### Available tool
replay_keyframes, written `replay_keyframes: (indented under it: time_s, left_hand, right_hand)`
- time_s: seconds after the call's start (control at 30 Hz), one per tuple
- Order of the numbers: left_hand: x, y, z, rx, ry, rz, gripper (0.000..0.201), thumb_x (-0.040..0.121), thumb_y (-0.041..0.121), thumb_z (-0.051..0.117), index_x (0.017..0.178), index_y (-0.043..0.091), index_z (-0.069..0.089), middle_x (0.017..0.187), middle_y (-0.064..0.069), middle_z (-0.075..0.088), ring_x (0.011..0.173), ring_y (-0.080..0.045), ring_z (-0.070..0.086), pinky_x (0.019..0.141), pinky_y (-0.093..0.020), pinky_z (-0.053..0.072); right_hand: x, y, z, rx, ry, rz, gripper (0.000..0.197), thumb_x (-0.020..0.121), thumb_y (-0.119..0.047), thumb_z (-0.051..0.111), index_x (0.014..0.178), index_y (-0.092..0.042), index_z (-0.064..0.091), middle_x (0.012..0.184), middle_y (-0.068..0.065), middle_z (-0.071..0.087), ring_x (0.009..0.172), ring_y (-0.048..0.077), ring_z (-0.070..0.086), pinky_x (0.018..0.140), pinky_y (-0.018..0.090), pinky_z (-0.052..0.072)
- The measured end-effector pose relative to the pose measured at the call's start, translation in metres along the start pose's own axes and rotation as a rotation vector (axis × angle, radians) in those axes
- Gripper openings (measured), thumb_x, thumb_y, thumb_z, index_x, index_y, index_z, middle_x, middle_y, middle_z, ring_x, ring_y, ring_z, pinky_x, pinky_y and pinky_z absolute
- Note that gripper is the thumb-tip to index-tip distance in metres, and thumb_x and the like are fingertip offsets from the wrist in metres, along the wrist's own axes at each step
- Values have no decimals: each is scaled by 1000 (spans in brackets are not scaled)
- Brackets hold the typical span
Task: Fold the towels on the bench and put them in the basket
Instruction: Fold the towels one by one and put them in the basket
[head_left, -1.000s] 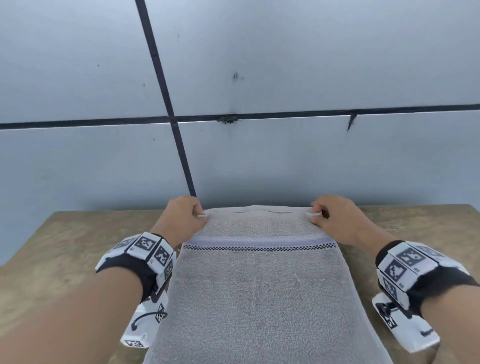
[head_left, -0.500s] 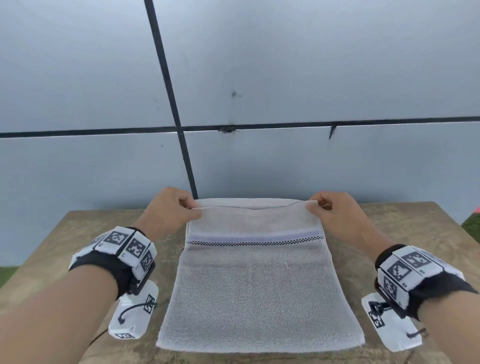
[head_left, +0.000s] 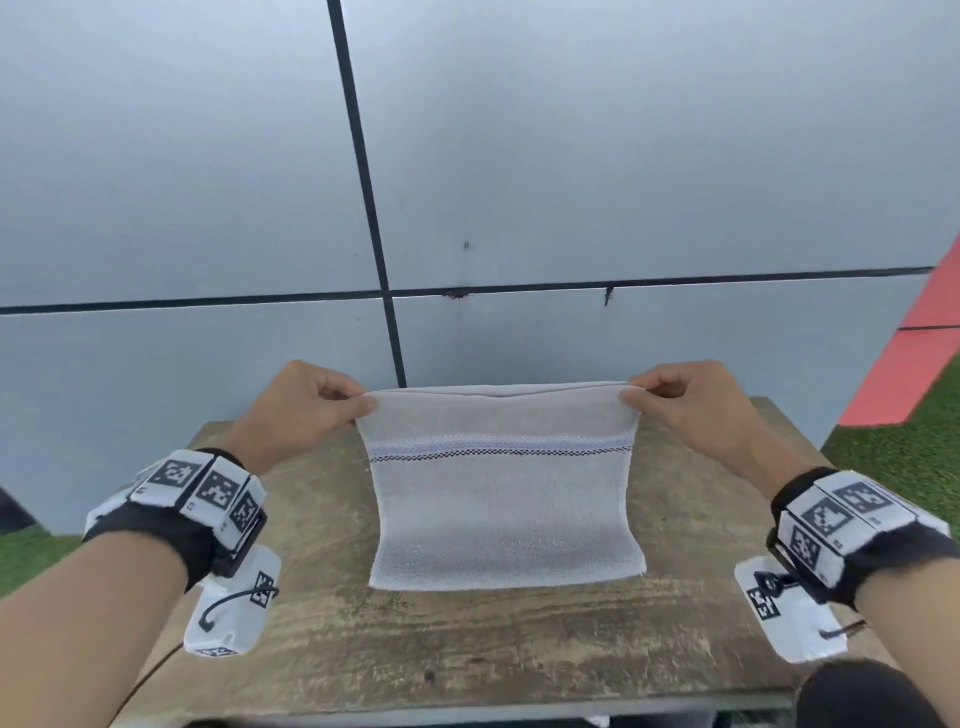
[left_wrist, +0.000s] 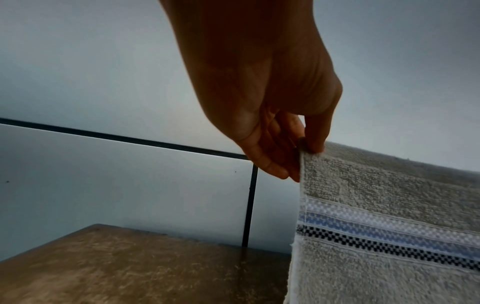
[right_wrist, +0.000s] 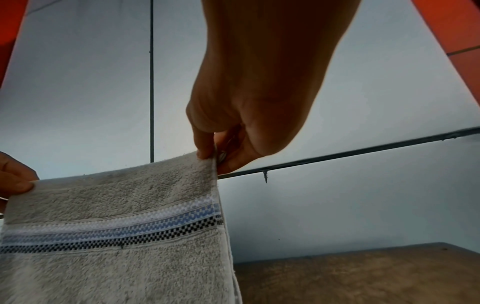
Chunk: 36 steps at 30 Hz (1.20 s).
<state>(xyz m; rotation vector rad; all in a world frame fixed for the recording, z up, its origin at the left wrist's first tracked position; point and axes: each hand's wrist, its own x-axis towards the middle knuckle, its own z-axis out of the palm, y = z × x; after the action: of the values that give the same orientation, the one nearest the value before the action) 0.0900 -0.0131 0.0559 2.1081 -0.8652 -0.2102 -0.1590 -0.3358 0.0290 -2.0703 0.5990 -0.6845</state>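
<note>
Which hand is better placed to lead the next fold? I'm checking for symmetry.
Neither clearly: left hand and right hand each pinch a top corner of the towel at equal height above the bench. Both should likely move together.

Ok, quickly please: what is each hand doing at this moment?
Left hand: pinches the towel's top left corner.
Right hand: pinches its top right corner.

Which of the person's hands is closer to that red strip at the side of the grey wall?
The right. The right hand pinches the towel corner on the side where the red strip runs; the left hand pinches the opposite corner, the towel's full width farther away.
</note>
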Motion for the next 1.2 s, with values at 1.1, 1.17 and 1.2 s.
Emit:
replay_keyframes:
  time_s: [1.1, 1.17, 1.2]
  left_hand:
    - [-62, 32, -3, -197, 25, 1, 11, 84, 17, 80, 85, 7, 76, 83, -8, 78, 87, -27, 75, 93, -45, 58]
    - [-63, 35, -1, -198, 15, 21, 8, 85, 14, 79, 84, 7, 75, 83, -9, 78, 86, -28, 75, 93, -46, 58]
    - [-64, 37, 0, -196, 10, 30, 7, 85, 13, 78, 83, 6, 75, 83, -9, 78, 86, -27, 75, 93, -45, 58]
  right_hand:
    - [-73, -17, -28, 5, 60, 77, 18, 85, -6, 78, 80, -5, 61, 86, 3, 77, 86, 15, 74, 82, 33, 59]
    - [-73, -15, -30, -10, 70, 76, 18, 85, -6, 78, 79, -6, 61, 85, 3, 77, 87, 18, 74, 83, 38, 59]
    - [-72, -15, -31, -17, 78, 73, 18, 86, -5, 78, 78, -7, 61, 84, 3, 77, 87, 20, 74, 84, 40, 59]
